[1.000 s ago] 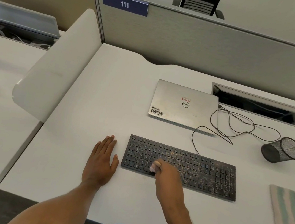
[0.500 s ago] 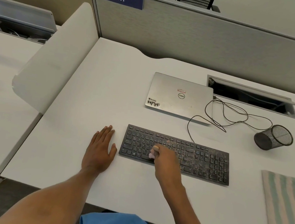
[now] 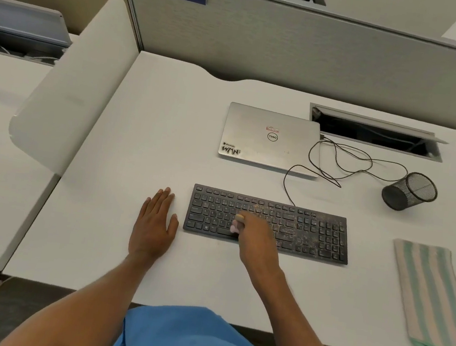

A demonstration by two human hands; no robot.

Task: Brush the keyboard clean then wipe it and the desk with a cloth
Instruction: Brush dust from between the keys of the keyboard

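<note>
A black keyboard (image 3: 309, 228) lies on the white desk (image 3: 145, 134), with pale dust speckled over its right half. My right hand (image 3: 258, 240) is closed around a small brush (image 3: 236, 225) with a wooden end and pinkish bristles, which touch the keys at the keyboard's left middle. Just left of the keyboard, my left hand (image 3: 155, 218) rests flat on the desk with fingers together, holding nothing. A folded cloth (image 3: 430, 295) with green and beige stripes lies on the desk to the right of the keyboard.
A closed silver laptop (image 3: 268, 137) sits behind the keyboard, with a black cable (image 3: 346, 161) looping beside it. A black mesh cup (image 3: 408, 190) lies on its side at the right. An open cable hatch (image 3: 375, 133) is at the back. Grey partitions enclose the desk.
The brush in my right hand has shifted slightly along the left middle keys. My left hand stays flat on the desk. The view has moved a little.
</note>
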